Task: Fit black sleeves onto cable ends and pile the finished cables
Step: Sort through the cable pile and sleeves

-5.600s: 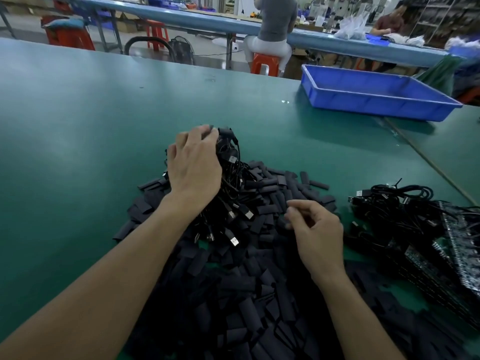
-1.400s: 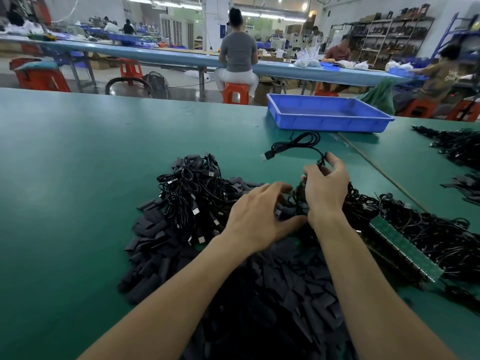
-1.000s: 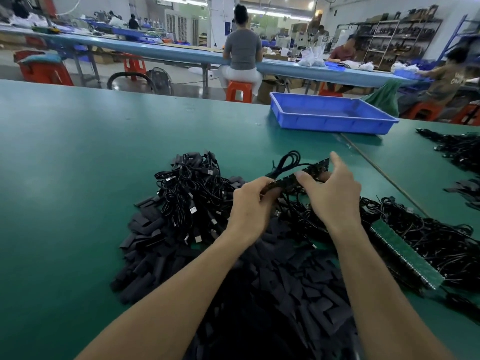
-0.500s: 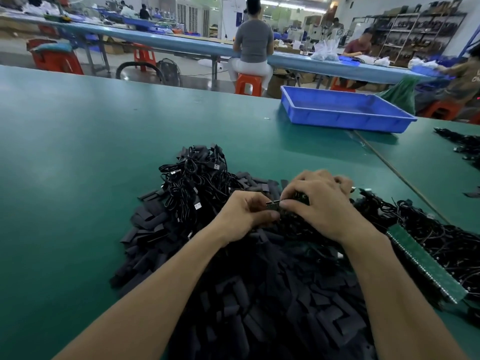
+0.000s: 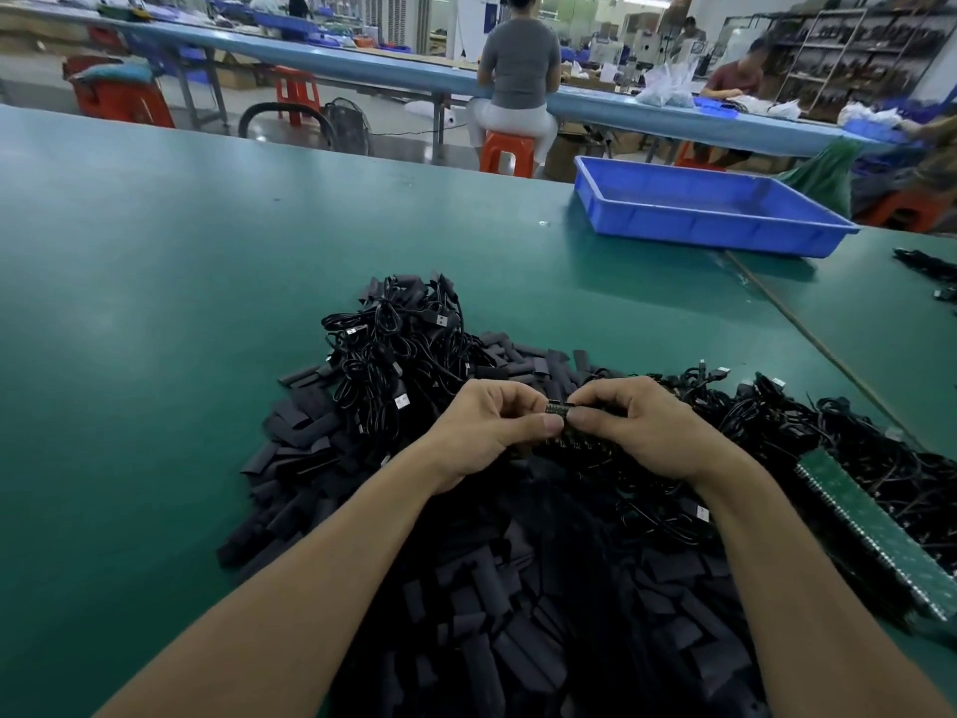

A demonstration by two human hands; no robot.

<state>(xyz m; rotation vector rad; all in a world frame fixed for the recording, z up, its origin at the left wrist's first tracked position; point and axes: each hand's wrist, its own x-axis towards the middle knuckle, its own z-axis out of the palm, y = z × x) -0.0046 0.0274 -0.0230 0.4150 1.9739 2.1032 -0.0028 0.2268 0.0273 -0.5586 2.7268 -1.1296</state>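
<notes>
Head view, the only one. My left hand and right hand meet over the heap, both curled, thumbs and forefingers pinching one small cable end between them. It sits just above the loose sleeves. I can't tell if a sleeve is already on it, since my fingers cover most of it.

Handling is my guess: the end is light, small and stiff, its cable limp and tangle-prone, and the sleeve soft and easy to flatten. So I should hold the hard end close to its tip and take the sleeve by its edges, not squashing the mouth.

Around me, the finished pile of cables lies just past my left hand, on the sleeves. A tangle of more cables and a green board are to my right. A blue tray is well apart on the green table. The likely snag is trailing loops from the right tangle. People work at a far bench.
</notes>
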